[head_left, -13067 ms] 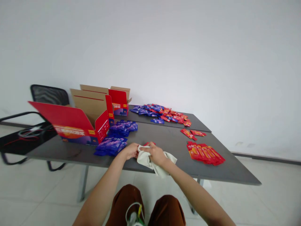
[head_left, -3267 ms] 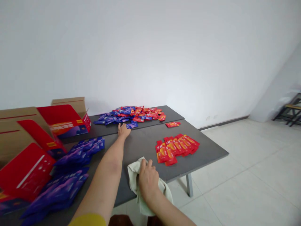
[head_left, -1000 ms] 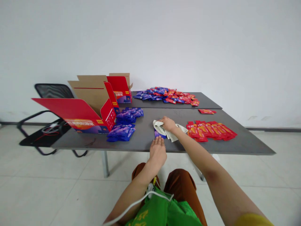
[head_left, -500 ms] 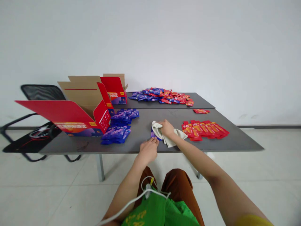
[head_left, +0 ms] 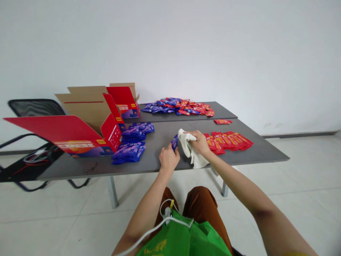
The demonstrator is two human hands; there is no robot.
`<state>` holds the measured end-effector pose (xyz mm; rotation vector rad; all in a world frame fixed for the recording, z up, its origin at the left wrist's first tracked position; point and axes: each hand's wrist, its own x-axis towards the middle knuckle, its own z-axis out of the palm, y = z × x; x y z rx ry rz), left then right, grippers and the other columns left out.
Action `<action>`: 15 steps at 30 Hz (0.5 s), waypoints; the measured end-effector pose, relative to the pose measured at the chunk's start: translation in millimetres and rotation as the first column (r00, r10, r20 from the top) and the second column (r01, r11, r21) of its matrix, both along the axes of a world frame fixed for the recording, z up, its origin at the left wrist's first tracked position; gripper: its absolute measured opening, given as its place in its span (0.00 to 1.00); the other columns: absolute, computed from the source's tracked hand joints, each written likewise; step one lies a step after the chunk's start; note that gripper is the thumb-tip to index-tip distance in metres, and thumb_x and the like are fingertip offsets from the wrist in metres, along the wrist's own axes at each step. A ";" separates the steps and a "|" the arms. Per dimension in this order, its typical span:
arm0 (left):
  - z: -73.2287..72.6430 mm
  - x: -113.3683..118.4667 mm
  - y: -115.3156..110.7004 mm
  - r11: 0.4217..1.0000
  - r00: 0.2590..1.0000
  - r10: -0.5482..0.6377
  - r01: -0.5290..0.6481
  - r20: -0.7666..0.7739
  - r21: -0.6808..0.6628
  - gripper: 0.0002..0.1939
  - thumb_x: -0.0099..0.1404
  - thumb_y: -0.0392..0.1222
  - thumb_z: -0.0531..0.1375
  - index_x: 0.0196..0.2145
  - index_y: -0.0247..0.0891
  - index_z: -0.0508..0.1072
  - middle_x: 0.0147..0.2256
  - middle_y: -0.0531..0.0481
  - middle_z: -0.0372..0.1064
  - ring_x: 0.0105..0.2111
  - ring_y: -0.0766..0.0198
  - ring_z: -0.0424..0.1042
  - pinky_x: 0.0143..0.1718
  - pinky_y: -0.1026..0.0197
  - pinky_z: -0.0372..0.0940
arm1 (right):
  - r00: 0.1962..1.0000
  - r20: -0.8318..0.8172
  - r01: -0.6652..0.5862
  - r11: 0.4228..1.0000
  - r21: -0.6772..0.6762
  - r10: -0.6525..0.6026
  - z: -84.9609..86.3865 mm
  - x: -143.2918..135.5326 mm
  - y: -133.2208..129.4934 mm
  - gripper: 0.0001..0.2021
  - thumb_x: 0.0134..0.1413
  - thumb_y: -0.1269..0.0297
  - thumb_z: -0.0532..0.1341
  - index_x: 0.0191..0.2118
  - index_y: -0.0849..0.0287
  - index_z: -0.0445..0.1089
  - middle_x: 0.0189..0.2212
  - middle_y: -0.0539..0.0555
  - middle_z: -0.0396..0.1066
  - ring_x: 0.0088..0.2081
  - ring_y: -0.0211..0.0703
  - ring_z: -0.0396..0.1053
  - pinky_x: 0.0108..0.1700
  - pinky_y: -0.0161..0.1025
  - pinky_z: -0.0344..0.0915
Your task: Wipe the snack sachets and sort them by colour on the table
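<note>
Near the front edge of the table, my left hand (head_left: 169, 157) grips a purple sachet (head_left: 174, 142), tilted up from the tabletop. Just right of it, my right hand (head_left: 199, 142) is closed around a white cloth (head_left: 195, 158) that hangs down in folds. The cloth's upper end sits close beside the sachet; a small gap shows between them. Beyond my right hand lies an overlapping row of red sachets (head_left: 230, 140), its left end partly hidden by the hand. To the left, purple sachets (head_left: 129, 152) rest in two stacked groups.
Open red cartons (head_left: 90, 147) with raised flaps stand at the left of the grey table (head_left: 160, 167). A mixed heap of purple and red sachets (head_left: 181, 106) lies at the back. One single red sachet (head_left: 222, 121) is at the right. A black chair (head_left: 37, 106) stands beyond the left end.
My left hand has lifted the purple sachet off the table, where it lay flat under the cloth. My right hand has raised the cloth and drawn it right, off the sachet. The view shifted slightly.
</note>
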<state>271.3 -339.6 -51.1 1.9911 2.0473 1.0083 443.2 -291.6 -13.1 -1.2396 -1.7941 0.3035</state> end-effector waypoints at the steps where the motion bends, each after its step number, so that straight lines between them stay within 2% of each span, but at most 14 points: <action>1: -0.4 -4.8 2.3 0.999 0.994 0.045 -0.045 0.103 0.006 0.22 0.66 0.45 0.49 0.50 0.33 0.72 0.40 0.35 0.74 0.44 0.50 0.72 0.48 0.50 0.62 | 0.997 -0.055 -0.048 0.999 0.013 0.049 0.1 -2.1 -6.7 0.22 0.45 0.75 0.56 0.46 0.54 0.76 0.35 0.51 0.71 0.37 0.40 0.67 0.43 0.36 0.63; 3: -1.2 -15.6 8.7 0.993 0.921 0.109 -0.121 0.374 0.010 0.21 0.65 0.41 0.47 0.46 0.34 0.75 0.38 0.37 0.75 0.41 0.54 0.73 0.47 0.53 0.64 | 0.982 -0.125 -0.138 0.990 0.036 0.141 -0.4 -9.7 -18.9 0.23 0.45 0.76 0.55 0.46 0.54 0.76 0.36 0.51 0.70 0.38 0.40 0.67 0.43 0.36 0.63; 4: -1.6 -20.9 12.4 0.991 0.838 0.123 -0.133 0.532 -0.020 0.20 0.63 0.39 0.48 0.44 0.33 0.76 0.37 0.39 0.76 0.40 0.55 0.74 0.45 0.54 0.65 | 0.976 -0.131 -0.170 0.984 0.045 0.174 -1.4 -15.3 -23.9 0.23 0.46 0.76 0.55 0.47 0.53 0.75 0.37 0.52 0.69 0.38 0.40 0.67 0.43 0.35 0.63; 6: -1.8 -29.7 19.6 0.988 0.573 0.144 -0.042 0.807 -0.147 0.17 0.58 0.37 0.51 0.39 0.31 0.77 0.31 0.43 0.76 0.33 0.59 0.74 0.38 0.56 0.68 | 0.973 -0.086 -0.214 0.976 0.037 0.216 -5.4 -29.8 -31.7 0.22 0.50 0.75 0.54 0.49 0.53 0.74 0.38 0.52 0.68 0.40 0.39 0.67 0.44 0.35 0.62; 7: -1.7 -33.0 22.6 0.977 0.431 0.171 0.044 0.886 -0.210 0.15 0.56 0.37 0.53 0.36 0.30 0.77 0.26 0.46 0.74 0.28 0.61 0.73 0.34 0.58 0.68 | 0.972 -0.036 -0.231 0.973 0.014 0.231 -8.6 -38.2 -34.7 0.23 0.52 0.75 0.53 0.51 0.52 0.73 0.38 0.52 0.67 0.40 0.39 0.66 0.45 0.34 0.62; 8: -1.4 -35.6 24.9 0.958 0.320 0.208 0.125 0.924 -0.259 0.13 0.53 0.36 0.55 0.33 0.28 0.76 0.22 0.48 0.72 0.23 0.62 0.71 0.29 0.59 0.67 | 0.968 0.031 -0.249 0.968 -0.022 0.249 -12.4 -46.8 -37.2 0.23 0.53 0.75 0.53 0.52 0.51 0.72 0.39 0.52 0.66 0.41 0.39 0.66 0.45 0.34 0.62; 9: -1.3 -37.6 26.3 0.941 0.247 0.234 0.184 0.940 -0.282 0.11 0.51 0.36 0.57 0.30 0.28 0.76 0.19 0.50 0.69 0.20 0.64 0.68 0.26 0.61 0.66 | 0.958 0.111 -0.259 0.964 -0.064 0.265 -16.5 -55.0 -39.2 0.24 0.53 0.75 0.53 0.54 0.51 0.71 0.40 0.52 0.66 0.42 0.39 0.66 0.45 0.34 0.61; 10: -1.4 -38.9 27.0 0.937 0.208 0.235 0.213 0.950 -0.278 0.08 0.49 0.35 0.58 0.27 0.28 0.75 0.17 0.51 0.67 0.18 0.66 0.66 0.23 0.63 0.64 | 0.941 0.195 -0.259 0.960 -0.103 0.275 -20.6 -62.0 -40.6 0.25 0.53 0.75 0.53 0.55 0.50 0.69 0.41 0.53 0.66 0.43 0.39 0.66 0.46 0.33 0.61; 12: -3.1 -40.2 26.3 0.950 0.184 0.194 0.209 0.964 -0.231 0.06 0.48 0.35 0.60 0.24 0.29 0.73 0.16 0.52 0.66 0.17 0.68 0.64 0.21 0.66 0.62 | 0.896 0.355 -0.224 0.961 -0.161 0.268 -27.2 -70.4 -40.8 0.27 0.54 0.76 0.53 0.58 0.47 0.66 0.45 0.53 0.65 0.46 0.40 0.65 0.48 0.33 0.60; 15: -8.3 -40.7 22.3 0.959 0.188 0.171 0.194 0.967 -0.207 0.07 0.53 0.35 0.59 0.29 0.29 0.74 0.20 0.50 0.69 0.19 0.68 0.67 0.22 0.66 0.64 | 0.831 0.540 -0.019 0.976 -0.218 0.137 -27.6 -65.5 -32.1 0.29 0.56 0.74 0.52 0.61 0.41 0.60 0.48 0.52 0.64 0.46 0.40 0.66 0.46 0.32 0.61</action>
